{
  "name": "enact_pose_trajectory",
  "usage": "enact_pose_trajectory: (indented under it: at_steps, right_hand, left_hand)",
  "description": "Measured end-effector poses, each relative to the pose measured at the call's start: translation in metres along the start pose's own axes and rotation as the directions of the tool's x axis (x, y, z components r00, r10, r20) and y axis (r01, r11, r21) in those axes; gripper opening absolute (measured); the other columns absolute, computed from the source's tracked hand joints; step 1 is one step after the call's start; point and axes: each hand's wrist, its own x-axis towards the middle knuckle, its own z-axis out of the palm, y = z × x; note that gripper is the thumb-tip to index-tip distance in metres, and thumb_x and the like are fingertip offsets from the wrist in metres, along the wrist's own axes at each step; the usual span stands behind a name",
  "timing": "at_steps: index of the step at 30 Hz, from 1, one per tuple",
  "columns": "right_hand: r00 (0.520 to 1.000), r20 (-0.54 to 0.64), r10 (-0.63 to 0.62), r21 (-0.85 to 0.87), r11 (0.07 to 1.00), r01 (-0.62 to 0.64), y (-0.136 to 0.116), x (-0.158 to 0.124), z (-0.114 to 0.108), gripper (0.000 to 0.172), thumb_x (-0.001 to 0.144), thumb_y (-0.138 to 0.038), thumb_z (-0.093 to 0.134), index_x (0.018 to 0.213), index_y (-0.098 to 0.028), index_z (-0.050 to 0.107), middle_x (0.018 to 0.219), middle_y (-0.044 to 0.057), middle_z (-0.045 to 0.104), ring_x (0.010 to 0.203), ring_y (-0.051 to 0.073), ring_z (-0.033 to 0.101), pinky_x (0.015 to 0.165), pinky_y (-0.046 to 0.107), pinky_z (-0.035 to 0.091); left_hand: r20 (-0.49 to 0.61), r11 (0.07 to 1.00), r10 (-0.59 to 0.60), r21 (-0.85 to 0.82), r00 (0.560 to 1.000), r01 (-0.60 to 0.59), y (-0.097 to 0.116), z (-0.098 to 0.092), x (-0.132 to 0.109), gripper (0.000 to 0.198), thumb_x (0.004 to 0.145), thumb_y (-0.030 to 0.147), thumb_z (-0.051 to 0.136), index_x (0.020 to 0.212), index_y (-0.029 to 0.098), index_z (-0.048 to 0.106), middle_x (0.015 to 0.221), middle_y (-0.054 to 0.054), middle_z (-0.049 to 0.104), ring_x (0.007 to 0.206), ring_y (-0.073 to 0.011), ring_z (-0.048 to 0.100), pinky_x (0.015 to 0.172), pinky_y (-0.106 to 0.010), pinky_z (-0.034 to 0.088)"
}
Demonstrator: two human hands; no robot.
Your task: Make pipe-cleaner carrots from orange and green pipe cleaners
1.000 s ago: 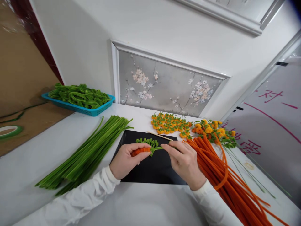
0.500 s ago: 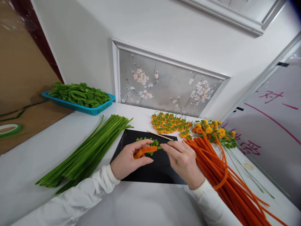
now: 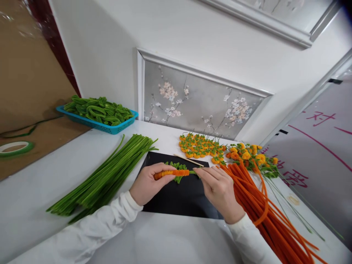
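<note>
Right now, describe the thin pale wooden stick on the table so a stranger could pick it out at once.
Find the black rectangular mat on the white table. At its far edge, beyond the left hand and right hand, lies the thin pale wooden stick. Unlike the fuzzy green stems and fuzzy orange stems flanking the mat, it is bare and smooth.

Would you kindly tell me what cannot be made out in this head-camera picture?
Head view only:
- Green stem: its far end is covered by the right hand.
- Orange coil: its underside lies hidden against the left hand.
- Orange pipe cleaners: ends cut off by the lower right edge.
- Small orange flowers: too small for detail.
- Tape roll: cut by the left edge.
</note>
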Motion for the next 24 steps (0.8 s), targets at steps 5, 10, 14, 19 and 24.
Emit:
enact_pose_trajectory:
  at_steps: [5, 10, 14, 19, 24]
  right_hand:
    - [0.999, 0.018, -0.042, 0.017, 0.999, 0.041, -0.002, -0.001, 0.003, 0.027, 0.089, -0.007, 0.051, 0.106, -0.021, 0.066, 0.093, 0.004, 0.072, 0.075, 0.015, 0.063, 0.071, 0.028, 0.045]
    - [0.995, 0.054, -0.078, -0.003, 0.997, 0.078, -0.004, 0.001, 0.003, 0.024, 0.090, -0.009, 0.050, 0.106, -0.020, 0.064, 0.090, 0.004, 0.072, 0.074, 0.014, 0.063, 0.071, 0.027, 0.043]
    - [0.987, 0.103, -0.124, -0.045, 0.991, 0.129, -0.012, 0.007, 0.001, 0.020, 0.093, -0.012, 0.047, 0.105, -0.017, 0.063, 0.072, 0.002, 0.068, 0.062, 0.013, 0.057, 0.061, 0.028, 0.038]
    - [0.979, 0.143, -0.148, -0.025, 0.988, 0.154, -0.019, 0.011, 0.001, 0.020, 0.096, -0.017, 0.044, 0.106, -0.015, 0.062, 0.067, 0.001, 0.064, 0.058, 0.012, 0.054, 0.059, 0.028, 0.037]
    - [0.975, 0.195, -0.109, 0.047, 0.994, 0.101, -0.011, 0.006, 0.004, 0.022, 0.096, -0.017, 0.044, 0.112, -0.014, 0.058, 0.075, 0.004, 0.064, 0.065, 0.015, 0.056, 0.061, 0.027, 0.043]
  left_hand:
    - [0.016, 1.000, 0.002, -0.005, 1.000, -0.002, -0.004, 0.003, -0.001, 0.019, 0.077, 0.027, 0.064, 0.090, 0.015, 0.073, 0.082, -0.006, 0.069, 0.071, -0.0155, 0.062, 0.064, -0.023, 0.048]
    - [0.057, 0.999, 0.034, 0.016, 0.998, -0.035, -0.003, 0.004, -0.004, 0.016, 0.077, 0.022, 0.063, 0.089, 0.016, 0.073, 0.085, -0.006, 0.069, 0.074, -0.0157, 0.064, 0.068, -0.024, 0.049]
    - [0.083, 0.998, 0.043, 0.039, 0.996, -0.046, -0.002, 0.005, -0.004, 0.017, 0.078, 0.020, 0.062, 0.090, 0.016, 0.073, 0.084, -0.006, 0.069, 0.074, -0.0152, 0.063, 0.068, -0.024, 0.049]
    - [0.119, 0.997, 0.055, 0.043, 0.991, -0.061, -0.002, 0.005, -0.004, 0.017, 0.078, 0.018, 0.060, 0.089, 0.015, 0.073, 0.082, -0.005, 0.068, 0.072, -0.0142, 0.062, 0.066, -0.023, 0.048]
    - [0.117, 1.000, 0.000, 0.010, 0.993, -0.001, -0.006, 0.003, -0.003, 0.035, 0.074, 0.022, 0.067, 0.108, 0.015, 0.067, 0.090, -0.004, 0.068, 0.079, -0.0148, 0.063, 0.074, -0.025, 0.050]
